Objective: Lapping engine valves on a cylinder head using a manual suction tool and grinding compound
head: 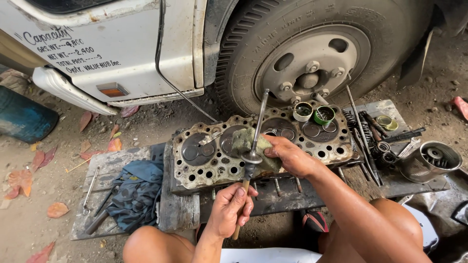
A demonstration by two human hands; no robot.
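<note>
Fingers of your left hand [229,207] wrap a wooden stick [240,214] carrying an engine valve [257,127] upright, steadying it, while your right hand [287,155] presses a grimy sponge [249,143] against it, above the cylinder head [204,158].

The truck's tyre [243,63] runs off the top edge of the frame, and the blue drum [22,117] is cut by the left edge. The person's knees leave at the bottom. The right hand [287,156] covers part of the sponge [246,141]. The contents of the two small tins [313,113], upper centre, are too small to tell.
</note>
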